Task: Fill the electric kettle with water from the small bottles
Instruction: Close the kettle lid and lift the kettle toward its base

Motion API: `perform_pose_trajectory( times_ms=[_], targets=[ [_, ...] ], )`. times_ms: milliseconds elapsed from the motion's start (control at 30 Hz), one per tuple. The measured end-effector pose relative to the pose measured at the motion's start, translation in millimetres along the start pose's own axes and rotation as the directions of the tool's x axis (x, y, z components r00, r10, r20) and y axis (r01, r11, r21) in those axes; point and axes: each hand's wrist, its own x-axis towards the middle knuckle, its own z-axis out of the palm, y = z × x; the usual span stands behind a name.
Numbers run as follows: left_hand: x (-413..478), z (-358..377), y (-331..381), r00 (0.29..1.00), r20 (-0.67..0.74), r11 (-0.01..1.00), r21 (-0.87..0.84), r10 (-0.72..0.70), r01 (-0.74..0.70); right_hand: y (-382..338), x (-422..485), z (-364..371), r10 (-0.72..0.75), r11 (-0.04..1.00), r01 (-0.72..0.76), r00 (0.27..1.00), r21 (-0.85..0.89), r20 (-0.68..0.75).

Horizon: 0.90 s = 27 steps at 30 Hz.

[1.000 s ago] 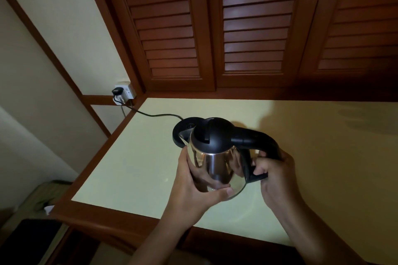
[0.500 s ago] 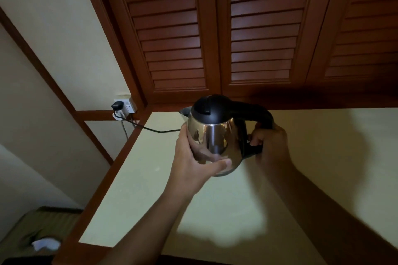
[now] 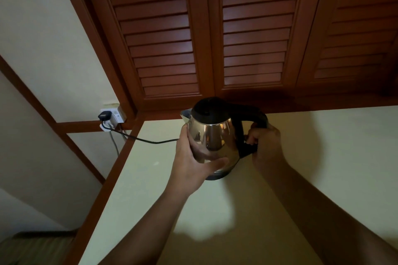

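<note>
The pale yellow counter (image 3: 312, 168), edged in wood, bears the steel kettle (image 3: 215, 137) and a black cord (image 3: 146, 140)

kettle (image 3: 212, 137): mirror-glossy metal body, matt black plastic lid and handle | counter (image 3: 323, 157) beneath kettle: smooth matt pale top, wooden edge | shutters (image 3: 163, 34) behind kettle: satin reddish slatted wood

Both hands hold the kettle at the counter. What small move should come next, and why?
Probably release the left hand from the steel kettle and lift its black lid: the lid looks closed, the right hand grips the handle, and no bottle is in view.
</note>
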Motion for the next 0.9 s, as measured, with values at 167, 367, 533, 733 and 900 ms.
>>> perform_pose_trajectory(
  times_ms=[167,367,533,733,900],
  targets=[
    [5.2,-2.9,-2.4,1.000,-0.009,1.000,-0.010,0.003,-0.003,1.2,5.9,4.9,0.005,1.000,-0.005,1.000,-0.006,0.019],
    [7.5,-6.7,-7.3,1.000,-0.022,1.000,-0.011,0.012,-0.012,1.8,12.2,12.6,0.018,0.999,-0.016,0.999,-0.040,0.034],
    [4.3,-4.4,-10.6,0.999,-0.051,1.000,-0.005,0.011,-0.012,2.4,16.7,13.8,0.035,0.998,-0.033,0.999,-0.059,0.027],
    [3.9,-1.3,-13.6,0.997,-0.070,1.000,0.009,0.014,-0.014,2.2,18.7,13.4,0.043,0.997,-0.042,0.999,-0.065,0.020],
    [3.0,-2.5,-19.2,0.997,-0.072,1.000,-0.001,0.003,-0.003,0.2,17.3,16.0,0.026,0.996,-0.023,0.999,-0.082,0.032]
  ],
)
